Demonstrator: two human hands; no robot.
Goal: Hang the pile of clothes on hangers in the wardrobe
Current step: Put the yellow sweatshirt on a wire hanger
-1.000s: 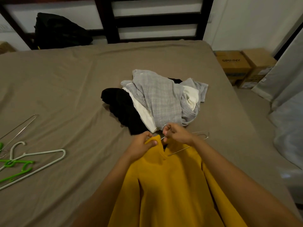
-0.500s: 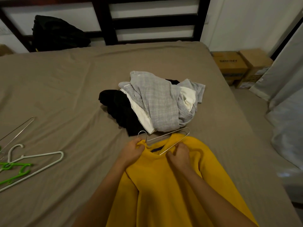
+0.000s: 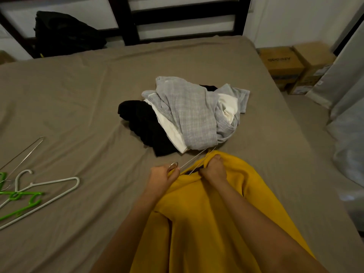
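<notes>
A yellow garment (image 3: 206, 223) lies on the bed in front of me, neckline away from me. A thin metal wire hanger (image 3: 194, 160) runs through its collar, mostly hidden by the cloth. My left hand (image 3: 164, 178) pinches the hanger's hook at the collar's left side. My right hand (image 3: 215, 170) is closed on the yellow collar over the hanger's right arm. Just beyond lies the clothes pile (image 3: 189, 117): a grey checked shirt on top, white and black pieces under it.
Spare hangers lie at the left of the bed: a white one (image 3: 47, 191), a green one (image 3: 18, 201) and a wire one (image 3: 23, 152). A black bag (image 3: 65, 34) sits by the dark headboard. Cardboard boxes (image 3: 291, 66) and a curtain stand at the right.
The hanger has slid further into the yellow collar, with less wire showing. My right hand moved up from the chest to the collar's right side; my left hand now pinches the hook.
</notes>
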